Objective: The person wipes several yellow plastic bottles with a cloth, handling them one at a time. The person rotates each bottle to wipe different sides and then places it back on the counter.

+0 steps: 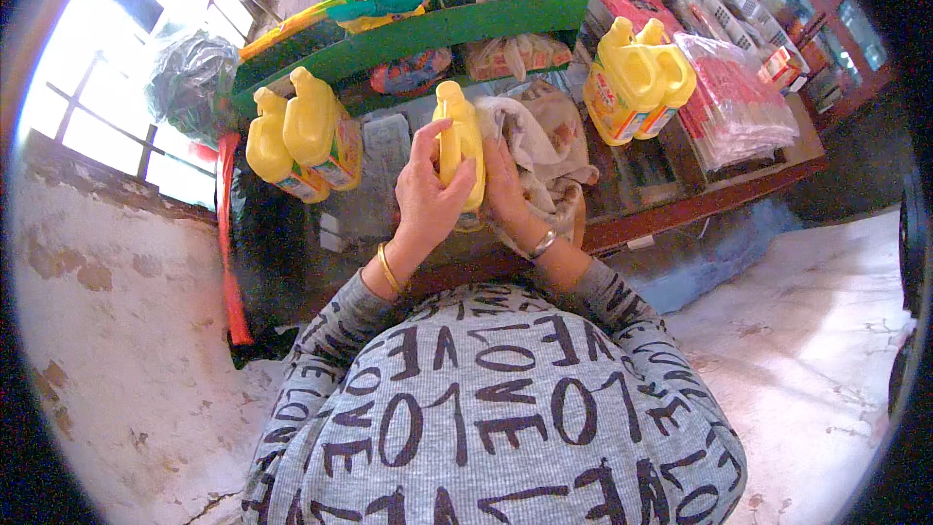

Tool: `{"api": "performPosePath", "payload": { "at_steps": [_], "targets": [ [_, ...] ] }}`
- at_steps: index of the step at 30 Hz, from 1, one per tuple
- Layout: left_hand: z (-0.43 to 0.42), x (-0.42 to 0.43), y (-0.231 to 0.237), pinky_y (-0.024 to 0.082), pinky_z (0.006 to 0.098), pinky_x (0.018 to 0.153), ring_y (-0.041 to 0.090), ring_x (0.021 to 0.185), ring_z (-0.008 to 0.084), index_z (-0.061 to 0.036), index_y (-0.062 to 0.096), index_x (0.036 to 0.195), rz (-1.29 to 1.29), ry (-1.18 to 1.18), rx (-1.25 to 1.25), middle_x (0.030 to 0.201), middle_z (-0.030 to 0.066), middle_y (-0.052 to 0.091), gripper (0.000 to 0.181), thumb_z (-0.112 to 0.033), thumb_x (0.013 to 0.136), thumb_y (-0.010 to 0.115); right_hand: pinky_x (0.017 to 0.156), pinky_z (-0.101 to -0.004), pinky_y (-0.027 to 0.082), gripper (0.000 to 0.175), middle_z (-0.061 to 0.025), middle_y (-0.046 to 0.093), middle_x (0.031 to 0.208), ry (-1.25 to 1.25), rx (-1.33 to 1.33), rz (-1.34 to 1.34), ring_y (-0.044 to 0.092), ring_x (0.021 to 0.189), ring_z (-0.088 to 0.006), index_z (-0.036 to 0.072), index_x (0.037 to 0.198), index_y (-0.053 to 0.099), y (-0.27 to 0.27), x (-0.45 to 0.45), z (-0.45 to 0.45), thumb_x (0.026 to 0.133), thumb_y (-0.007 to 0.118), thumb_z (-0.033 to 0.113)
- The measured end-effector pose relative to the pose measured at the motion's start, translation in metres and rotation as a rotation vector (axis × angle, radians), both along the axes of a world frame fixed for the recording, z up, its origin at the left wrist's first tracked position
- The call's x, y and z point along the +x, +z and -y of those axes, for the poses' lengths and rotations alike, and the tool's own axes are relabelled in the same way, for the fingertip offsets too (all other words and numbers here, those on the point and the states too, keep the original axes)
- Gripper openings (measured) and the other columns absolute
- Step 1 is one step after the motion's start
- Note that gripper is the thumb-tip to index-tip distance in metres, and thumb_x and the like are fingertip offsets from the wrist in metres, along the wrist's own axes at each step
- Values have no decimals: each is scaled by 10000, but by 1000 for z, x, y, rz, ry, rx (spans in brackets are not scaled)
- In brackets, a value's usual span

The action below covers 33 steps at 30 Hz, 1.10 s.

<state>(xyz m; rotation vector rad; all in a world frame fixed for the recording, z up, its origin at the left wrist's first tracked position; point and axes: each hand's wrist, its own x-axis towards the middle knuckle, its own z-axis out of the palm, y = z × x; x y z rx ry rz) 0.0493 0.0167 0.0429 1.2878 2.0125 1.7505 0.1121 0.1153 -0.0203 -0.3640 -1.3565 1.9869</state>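
Note:
A yellow plastic jug (459, 138) stands upright on the glass-topped counter, between my two hands. My left hand (430, 186) grips it, with fingers near its shoulder and the thumb across its front. On the jug's other side, my right hand (504, 186) lies flat along a crumpled beige cloth (557, 138); whether its palm touches the jug is hard to tell. Two similar yellow jugs (313, 124) stand together at the left, and another pair (634, 80) stands at the right.
A green box (437, 29) with packets spans the counter's back. Pink plastic-wrapped packs (736, 102) and a white basket (751, 14) lie at the right. At the left hangs a black bag (266, 233) beside a red strip (229, 255). The counter's wooden edge (700, 200) faces me.

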Motion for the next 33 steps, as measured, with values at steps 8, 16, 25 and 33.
{"api": "performPosePath", "payload": {
  "at_steps": [8, 16, 25, 33],
  "targets": [
    [0, 6, 3, 533, 308, 705, 668, 782, 171, -92, 454, 1337, -25, 45, -5, 916, 115, 682, 581, -118, 819, 716, 1077, -392, 388, 512, -185, 504, 1382, 22, 99, 144, 496, 1266, -280, -11, 1374, 457, -20, 47, 38, 1050, 361, 373],
    [3, 8, -3, 484, 291, 663, 596, 735, 152, -89, 436, 1366, 120, 32, 15, 865, 66, 632, 495, -138, 916, 636, 1116, -427, 329, 459, -203, 435, 1451, -148, 631, 79, 423, 1328, -339, -47, 1413, 389, 11, 39, 26, 1036, 408, 214],
    [8, 14, -5, 466, 278, 742, 558, 820, 126, -73, 393, 1409, 196, -51, 109, 968, 64, 606, 442, -142, 993, 527, 877, -324, 503, 379, -64, 655, 1151, 144, 206, 317, 617, 1007, -169, 9, 1232, 587, -23, -17, -36, 1000, 465, 283],
    [12, 22, 17, 463, 282, 832, 553, 911, 110, -56, 346, 1442, 598, -114, 203, 1043, 77, 613, 468, -180, 1022, 508, 964, -331, 441, 417, -120, 565, 1301, 204, 99, 194, 531, 1163, -173, -4, 1288, 530, -8, 36, 1, 1032, 406, 301]
  ]
}}
